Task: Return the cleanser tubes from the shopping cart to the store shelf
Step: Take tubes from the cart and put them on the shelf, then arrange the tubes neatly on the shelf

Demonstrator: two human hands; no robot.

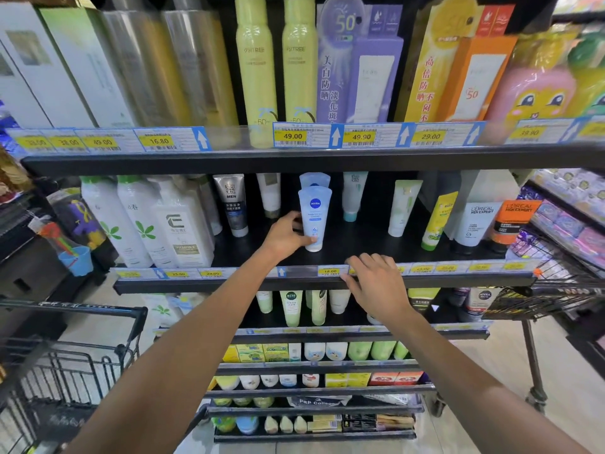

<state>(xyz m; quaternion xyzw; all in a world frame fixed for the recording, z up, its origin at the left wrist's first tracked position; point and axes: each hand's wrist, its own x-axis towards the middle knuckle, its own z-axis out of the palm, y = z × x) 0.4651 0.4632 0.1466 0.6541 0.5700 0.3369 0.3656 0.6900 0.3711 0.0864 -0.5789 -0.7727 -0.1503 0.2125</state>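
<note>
Two hands reach in. The left hand (288, 232) holds the Nivea cleanser tube (315, 217) upright mid-shelf (425, 257), near the front edge. The right hand (376, 283), fingers loose, rests on that edge. Best to let go slowly so it stays standing.

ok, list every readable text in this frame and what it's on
"NIVEA": blue tube, gripped by left hand
"MEN": grey tube
"L'OREAL MEN EXPERT": white tube and orange tube
"VITAMIN E": white bottle
"50": purple box
"49.00", "49.90", "29.00", "16.80": upper shelf price tags
Price tags by right hand, lower shelves: too blurred.
</note>
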